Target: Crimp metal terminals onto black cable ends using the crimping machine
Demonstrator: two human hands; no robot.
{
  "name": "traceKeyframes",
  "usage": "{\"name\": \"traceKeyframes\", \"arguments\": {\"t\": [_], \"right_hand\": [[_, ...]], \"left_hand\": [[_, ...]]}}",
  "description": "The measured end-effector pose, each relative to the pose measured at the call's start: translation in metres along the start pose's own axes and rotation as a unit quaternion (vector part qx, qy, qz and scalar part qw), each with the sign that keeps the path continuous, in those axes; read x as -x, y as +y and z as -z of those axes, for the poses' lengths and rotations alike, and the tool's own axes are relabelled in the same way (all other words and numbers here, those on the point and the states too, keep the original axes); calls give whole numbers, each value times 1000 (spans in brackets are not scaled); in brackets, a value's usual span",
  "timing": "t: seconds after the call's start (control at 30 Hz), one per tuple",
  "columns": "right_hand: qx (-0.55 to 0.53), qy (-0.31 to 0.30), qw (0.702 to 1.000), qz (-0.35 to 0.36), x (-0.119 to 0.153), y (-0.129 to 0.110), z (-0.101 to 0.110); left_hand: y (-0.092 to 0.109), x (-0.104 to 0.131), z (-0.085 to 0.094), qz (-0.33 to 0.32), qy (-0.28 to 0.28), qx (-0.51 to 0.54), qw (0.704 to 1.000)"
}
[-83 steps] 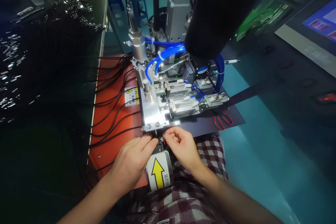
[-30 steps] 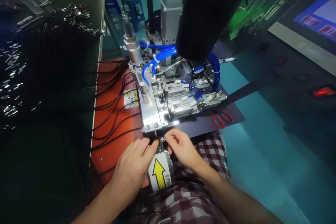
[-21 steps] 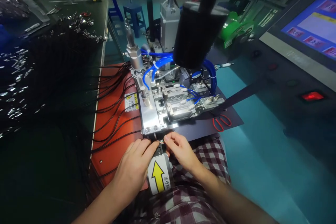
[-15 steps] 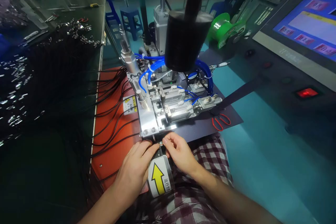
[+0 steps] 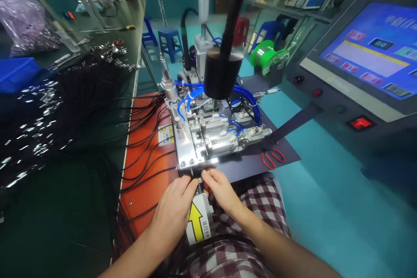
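Observation:
My left hand (image 5: 174, 204) and my right hand (image 5: 221, 189) meet at the near end of the metal machine (image 5: 187, 150). Both have their fingers pinched together round a small whitish piece (image 5: 200, 180), too small to name, at the track's end. Just below my fingers lies a plate with a yellow arrow (image 5: 197, 221). Black cables (image 5: 146, 160) run from the left side of the machine across the orange base (image 5: 138, 193). What lies under my left fingers is hidden.
Red-handled scissors (image 5: 273, 158) lie right of the machine. A black cylinder (image 5: 222, 74) hangs over it. A screen (image 5: 368, 52) stands at the right, a green spool (image 5: 269, 56) behind. On the left table is a heap of black cables (image 5: 74, 82).
The camera view has tilted up, showing more of the room and screen. Both hands stay at the machine's near end, with their fingers almost unmoved.

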State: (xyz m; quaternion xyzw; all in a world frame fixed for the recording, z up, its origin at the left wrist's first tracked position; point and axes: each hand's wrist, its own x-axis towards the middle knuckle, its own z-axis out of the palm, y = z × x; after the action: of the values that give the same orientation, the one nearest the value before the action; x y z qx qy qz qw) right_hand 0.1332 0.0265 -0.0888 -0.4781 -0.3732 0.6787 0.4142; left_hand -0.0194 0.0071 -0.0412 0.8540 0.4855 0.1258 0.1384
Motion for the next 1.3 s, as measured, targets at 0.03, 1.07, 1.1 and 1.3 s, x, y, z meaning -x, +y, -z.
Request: {"name": "traceKeyframes", "arguments": {"t": [0.03, 1.07, 1.1, 1.3], "right_hand": [[-1, 1, 1000, 4, 0, 1, -1], [-38, 78, 996, -19, 20, -1, 26], [-38, 77, 996, -19, 20, 0, 26], [-14, 85, 996, -23, 32, -9, 33]], "left_hand": [[1, 2, 2, 10, 3, 20, 1000], [-16, 49, 10, 178, 45, -98, 978], [-19, 43, 17, 178, 44, -86, 979], [-5, 49, 75, 20, -191, 123, 974]]}}
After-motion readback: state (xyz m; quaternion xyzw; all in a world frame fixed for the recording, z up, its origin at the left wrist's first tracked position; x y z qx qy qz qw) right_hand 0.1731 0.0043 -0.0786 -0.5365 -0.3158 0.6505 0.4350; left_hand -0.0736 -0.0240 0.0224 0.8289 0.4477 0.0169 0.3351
